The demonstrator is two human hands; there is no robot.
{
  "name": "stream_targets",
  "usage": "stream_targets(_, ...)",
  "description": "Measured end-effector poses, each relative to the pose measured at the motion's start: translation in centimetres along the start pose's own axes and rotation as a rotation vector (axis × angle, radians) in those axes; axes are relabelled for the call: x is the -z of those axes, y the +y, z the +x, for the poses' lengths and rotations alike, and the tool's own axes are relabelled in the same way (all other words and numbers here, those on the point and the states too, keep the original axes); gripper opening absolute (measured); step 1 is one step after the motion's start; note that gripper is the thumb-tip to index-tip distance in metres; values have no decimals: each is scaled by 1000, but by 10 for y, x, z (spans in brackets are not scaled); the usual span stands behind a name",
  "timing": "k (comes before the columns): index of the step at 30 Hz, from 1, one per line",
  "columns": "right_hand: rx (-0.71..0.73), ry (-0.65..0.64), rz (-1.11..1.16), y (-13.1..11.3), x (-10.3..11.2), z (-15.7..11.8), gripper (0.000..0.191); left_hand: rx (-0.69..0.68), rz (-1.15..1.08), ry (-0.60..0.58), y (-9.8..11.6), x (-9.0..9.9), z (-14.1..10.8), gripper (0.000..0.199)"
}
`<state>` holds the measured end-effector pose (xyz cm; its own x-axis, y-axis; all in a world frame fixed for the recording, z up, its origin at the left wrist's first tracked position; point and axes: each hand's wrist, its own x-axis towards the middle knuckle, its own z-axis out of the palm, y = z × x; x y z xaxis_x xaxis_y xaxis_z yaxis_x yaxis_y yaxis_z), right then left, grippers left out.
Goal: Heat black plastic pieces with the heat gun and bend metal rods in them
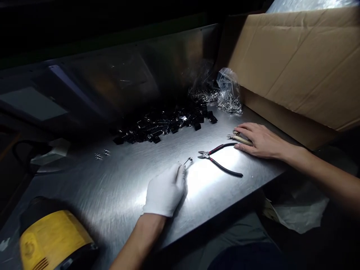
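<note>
My left hand, in a white glove, is closed on a thin metal piece whose rounded end sticks out past the fingertips. My bare right hand rests over small pliers with pale handles, thumb on one side and fingers on the other. Between the hands, cutting pliers with black and red handles lie spread on the metal table, their jaws toward my left hand. One of their handle tips reaches my right thumb.
Behind lie a pile of black parts and clear bags of small metal pieces. A few metal bits sit left. A yellow and black device stands front left, a cardboard box right.
</note>
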<state>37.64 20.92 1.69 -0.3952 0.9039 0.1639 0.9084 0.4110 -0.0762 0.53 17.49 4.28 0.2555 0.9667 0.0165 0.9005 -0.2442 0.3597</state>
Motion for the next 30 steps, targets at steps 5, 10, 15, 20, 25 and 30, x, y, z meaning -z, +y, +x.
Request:
stream_targets(5, 1, 32, 0, 4, -6, -3, 65, -86, 167, 123, 6, 5, -3, 30)
stream_targets(10, 13, 122, 16, -3, -2, -5, 62, -25, 209, 192, 2, 10, 5, 27)
stream_targets(15, 123, 96, 141, -52, 13, -4, 72, 38, 388, 123, -12, 3, 19, 33)
stream_targets(20, 95, -64, 106, -93, 20, 6, 83, -2, 453, 108, -10, -1, 23, 30)
stream_targets(25, 85, -136, 46, -96, 27, 13, 43, -127, 435, 161, 7, -2, 16, 30)
stream_targets(30, 180, -144, -3, -92, 37, 11, 34, -202, 230, 120, 17, -15, 11, 28)
